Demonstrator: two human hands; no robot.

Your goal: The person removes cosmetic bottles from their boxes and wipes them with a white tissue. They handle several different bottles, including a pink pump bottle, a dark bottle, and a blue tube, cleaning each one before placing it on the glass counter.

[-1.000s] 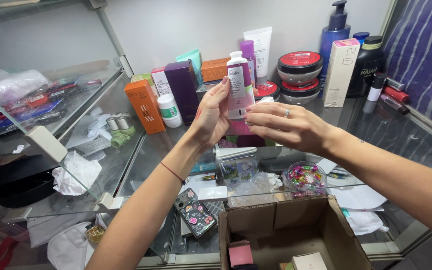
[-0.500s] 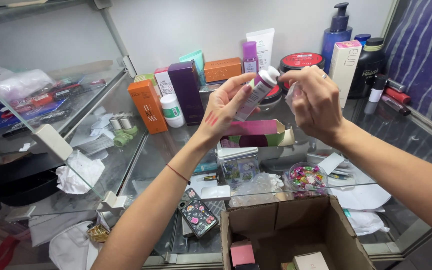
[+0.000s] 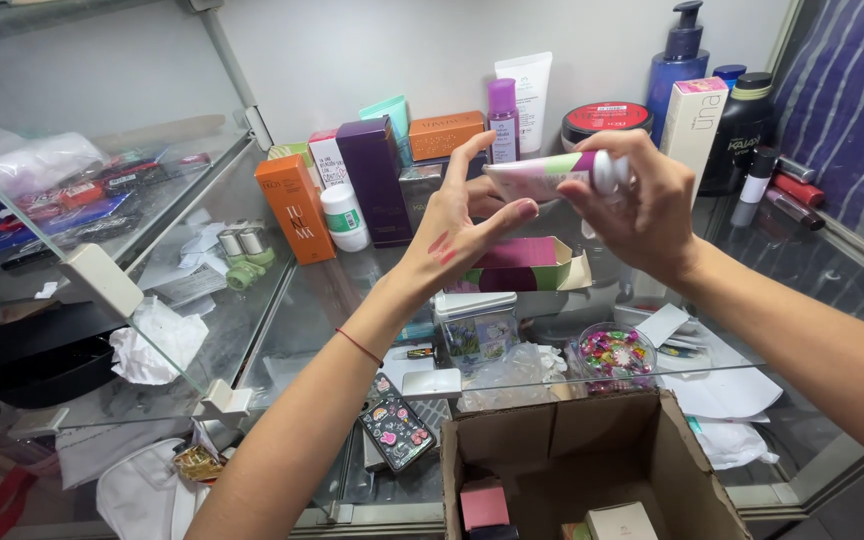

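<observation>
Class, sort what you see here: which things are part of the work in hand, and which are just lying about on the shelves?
In hand:
left hand
right hand
white-capped pink and green tube

Lying about:
orange upright carton
tall purple box
blue pump bottle
open brown cardboard box
opened magenta carton

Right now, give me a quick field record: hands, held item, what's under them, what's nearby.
left hand: holds the body of a small tube
right hand: grips the tube's white cap end
tube: white and pink, lying roughly level between both hands
below hands: open magenta carton on the glass shelf
behind: orange box, purple box, blue pump bottle
foreground: open cardboard box
</observation>
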